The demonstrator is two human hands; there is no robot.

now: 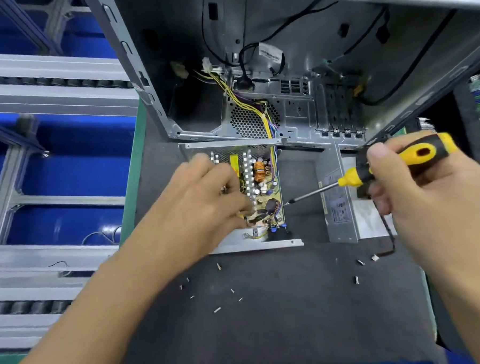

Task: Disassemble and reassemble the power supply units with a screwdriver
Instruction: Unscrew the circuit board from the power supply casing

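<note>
Your left hand [203,200] lies on the open power supply unit [250,198], the fingers bent down onto the circuit board [264,191]; whether they pinch something there I cannot tell, because the hand covers it. Your right hand [417,189] grips the yellow and black handle of the screwdriver [371,172], fingers curled around it and the thumb on top. The metal shaft points down and to the left, and its tip is just beside the right edge of the board.

The unit sits on a dark mat [282,318] that covers the bench [133,182], which has a green edge. Its grey metal cover [337,204] lies just to the right, under the screwdriver. Many small screws [217,310] are scattered on the mat in front of the unit. Behind it stands an open computer case [255,69], with yellow wires running from the case down to the unit. To the left of the bench you see grey roller rails [47,89] and blue bins [68,224].
</note>
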